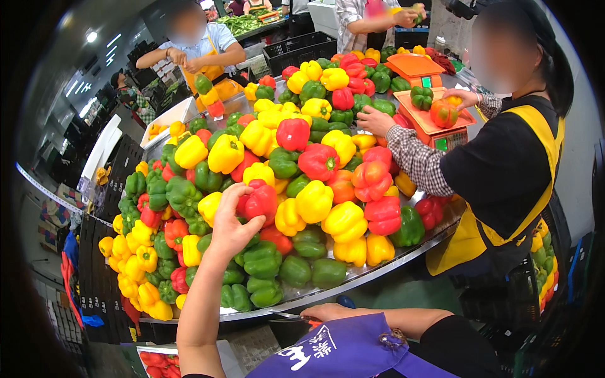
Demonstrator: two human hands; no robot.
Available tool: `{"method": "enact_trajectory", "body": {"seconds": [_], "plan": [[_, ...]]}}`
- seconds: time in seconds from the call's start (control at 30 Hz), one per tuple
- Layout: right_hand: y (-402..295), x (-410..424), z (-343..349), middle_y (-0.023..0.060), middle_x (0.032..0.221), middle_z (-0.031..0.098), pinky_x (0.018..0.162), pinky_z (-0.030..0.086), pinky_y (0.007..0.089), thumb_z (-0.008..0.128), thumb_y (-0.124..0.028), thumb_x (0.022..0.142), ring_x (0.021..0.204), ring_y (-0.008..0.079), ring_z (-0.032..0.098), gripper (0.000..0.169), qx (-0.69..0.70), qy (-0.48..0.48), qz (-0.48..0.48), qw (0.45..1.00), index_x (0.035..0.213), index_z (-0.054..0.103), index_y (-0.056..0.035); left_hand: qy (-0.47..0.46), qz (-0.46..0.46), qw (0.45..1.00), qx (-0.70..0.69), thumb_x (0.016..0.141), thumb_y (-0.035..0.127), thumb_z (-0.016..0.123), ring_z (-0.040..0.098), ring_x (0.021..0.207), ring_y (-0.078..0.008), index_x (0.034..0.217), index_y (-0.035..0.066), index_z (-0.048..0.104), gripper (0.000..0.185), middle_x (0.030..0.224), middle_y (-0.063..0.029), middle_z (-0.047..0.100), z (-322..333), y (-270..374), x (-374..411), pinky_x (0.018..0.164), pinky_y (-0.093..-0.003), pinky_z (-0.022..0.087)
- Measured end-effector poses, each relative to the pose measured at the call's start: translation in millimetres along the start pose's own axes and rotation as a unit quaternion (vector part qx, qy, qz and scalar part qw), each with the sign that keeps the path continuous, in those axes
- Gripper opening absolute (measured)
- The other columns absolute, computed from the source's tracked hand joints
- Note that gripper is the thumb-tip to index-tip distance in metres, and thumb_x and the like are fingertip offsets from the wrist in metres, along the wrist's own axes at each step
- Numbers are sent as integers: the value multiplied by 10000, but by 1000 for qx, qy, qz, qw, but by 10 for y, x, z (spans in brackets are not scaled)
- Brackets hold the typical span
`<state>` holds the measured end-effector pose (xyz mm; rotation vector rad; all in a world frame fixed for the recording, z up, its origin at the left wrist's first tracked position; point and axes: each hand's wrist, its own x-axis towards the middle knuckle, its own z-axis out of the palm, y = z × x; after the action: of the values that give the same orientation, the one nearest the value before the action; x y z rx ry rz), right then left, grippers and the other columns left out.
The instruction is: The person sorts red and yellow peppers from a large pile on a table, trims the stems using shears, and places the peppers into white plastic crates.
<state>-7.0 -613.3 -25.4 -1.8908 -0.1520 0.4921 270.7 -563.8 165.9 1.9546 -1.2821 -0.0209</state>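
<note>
My left hand (235, 219) reaches over the heap of bell peppers, thumb and fingers around a red bell pepper (260, 202). Whether that pepper is lifted off the heap cannot be told. Close to it lie a yellow bell pepper (209, 208) on the left and green bell peppers (261, 260) below. Down at the table's near edge, my right hand (328, 312) holds a pair of scissors (286, 315) with orange handles, partly hidden by the hand and the purple apron. The blades point left toward the metal table rim (302, 304).
A co-worker (491, 156) on the right has one hand on the heap, the other at peppers on an orange scale (432, 115). Another person (203, 61) stands across the table, holding peppers. Black crates (101, 269) are stacked at left; a white bin (165, 120) stands behind.
</note>
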Motion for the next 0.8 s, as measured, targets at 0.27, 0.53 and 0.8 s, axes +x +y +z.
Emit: {"method": "enact_trajectory", "body": {"seconds": [0.27,0.53,0.8], "plan": [[147,3,-110,167,1115,658,871,496,422,614,-238,879,1048,353,635,473,-35,20,-48,998,1320,530,-89,-33,-53,984,170,782,209,791,416,1311,-436,1396,90,485,696,1459,-237,366,451,198,173,1076,-478,398],[74,15,-112,171,1121,658,893,495,394,666,-272,873,1050,341,642,501,29,-21,-32,999,1318,545,-75,0,-16,991,136,801,233,780,381,1337,-426,1442,90,415,752,1457,-241,362,213,250,-146,1105,-483,356],[-32,406,251,159,1150,653,897,485,419,597,-326,903,1077,367,624,463,-8,-86,-78,993,1303,535,-100,171,-132,974,63,793,17,683,484,1269,-297,1308,16,517,540,1394,-165,478,-587,35,-1645,1052,-391,398]]}}
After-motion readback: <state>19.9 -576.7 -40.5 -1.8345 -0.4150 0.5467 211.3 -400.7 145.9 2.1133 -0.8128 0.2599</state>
